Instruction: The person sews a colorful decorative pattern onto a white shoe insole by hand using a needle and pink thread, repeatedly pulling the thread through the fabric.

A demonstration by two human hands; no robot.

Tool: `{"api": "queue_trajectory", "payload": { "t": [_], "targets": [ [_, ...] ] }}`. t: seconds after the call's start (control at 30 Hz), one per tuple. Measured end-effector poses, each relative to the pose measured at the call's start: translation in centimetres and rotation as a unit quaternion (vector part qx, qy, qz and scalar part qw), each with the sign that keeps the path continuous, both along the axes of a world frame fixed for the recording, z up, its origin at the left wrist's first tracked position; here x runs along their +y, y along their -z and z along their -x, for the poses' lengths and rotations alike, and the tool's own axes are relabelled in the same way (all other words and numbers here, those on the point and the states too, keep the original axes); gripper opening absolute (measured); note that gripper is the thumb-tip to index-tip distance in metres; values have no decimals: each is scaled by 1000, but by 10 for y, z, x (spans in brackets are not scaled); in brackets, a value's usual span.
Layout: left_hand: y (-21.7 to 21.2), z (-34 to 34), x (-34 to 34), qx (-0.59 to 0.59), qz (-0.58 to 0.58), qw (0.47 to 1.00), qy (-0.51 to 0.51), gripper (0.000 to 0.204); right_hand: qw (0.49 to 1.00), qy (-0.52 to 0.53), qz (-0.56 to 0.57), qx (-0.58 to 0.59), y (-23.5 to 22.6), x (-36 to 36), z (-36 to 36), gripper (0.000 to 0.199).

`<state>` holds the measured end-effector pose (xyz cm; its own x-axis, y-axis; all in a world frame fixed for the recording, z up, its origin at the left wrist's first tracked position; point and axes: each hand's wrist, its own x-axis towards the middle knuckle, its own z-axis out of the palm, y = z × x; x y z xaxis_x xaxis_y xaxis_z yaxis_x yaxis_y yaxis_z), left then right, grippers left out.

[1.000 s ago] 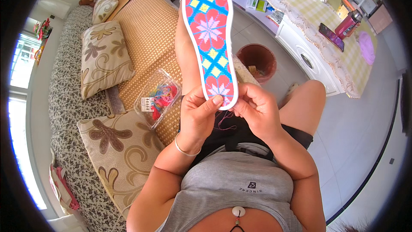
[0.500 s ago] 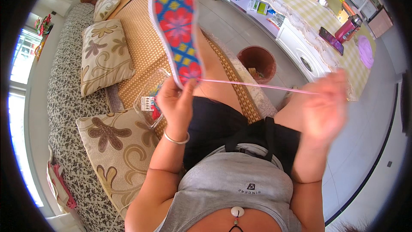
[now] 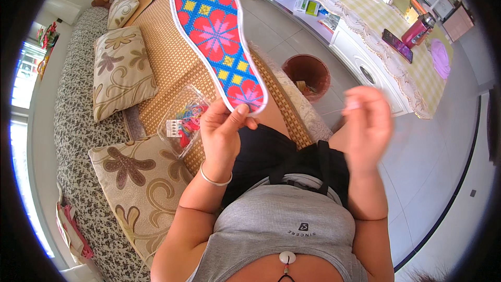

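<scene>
My left hand (image 3: pixel 223 134) grips the heel end of an embroidered insole (image 3: pixel 216 31), blue with red flowers, yellow squares and a white edge, held up with its toe pointing away. My right hand (image 3: pixel 367 125) is blurred, raised to the right of the insole, its fingertips pinched on a thin pink thread (image 3: pixel 348 107). A silver bangle sits on my left wrist. I am seated on a woven mat (image 3: pixel 167 57).
A clear plastic bag of coloured threads (image 3: pixel 185 121) lies on the mat by my left knee. Floral cushions (image 3: pixel 122 70) line the left. A brown bin (image 3: pixel 309 74) stands on the tiled floor, with a cloth-covered table (image 3: pixel 376 26) behind it.
The insole has turned and tilted with its toe further left. My right hand pulled the thread out to the right, then came back in and up toward the insole.
</scene>
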<state>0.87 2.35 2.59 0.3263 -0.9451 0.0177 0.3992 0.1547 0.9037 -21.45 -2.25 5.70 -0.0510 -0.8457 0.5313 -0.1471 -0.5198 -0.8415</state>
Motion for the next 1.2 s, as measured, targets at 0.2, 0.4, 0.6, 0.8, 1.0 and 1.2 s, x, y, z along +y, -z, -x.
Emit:
{"api": "queue_trajectory", "payload": {
  "t": [0.2,0.4,0.6,0.8,1.0,1.2],
  "targets": [
    [-6,15,4,-15,25,998,63,6,957,-52,179,221,9,10,-41,21],
    [-6,17,6,-39,38,997,60,7,950,-52,184,248,12,12,-44,24],
    [-7,18,7,-44,48,996,59,8,945,-50,191,260,12,12,-44,24],
    [-12,24,11,-109,49,993,27,7,931,-50,202,302,11,15,-43,19],
    [-4,28,13,-314,99,944,-33,7,931,-56,184,311,10,19,-46,24],
    [9,23,10,-389,136,910,-48,7,917,-30,207,339,23,15,-53,13]
  ]
}}
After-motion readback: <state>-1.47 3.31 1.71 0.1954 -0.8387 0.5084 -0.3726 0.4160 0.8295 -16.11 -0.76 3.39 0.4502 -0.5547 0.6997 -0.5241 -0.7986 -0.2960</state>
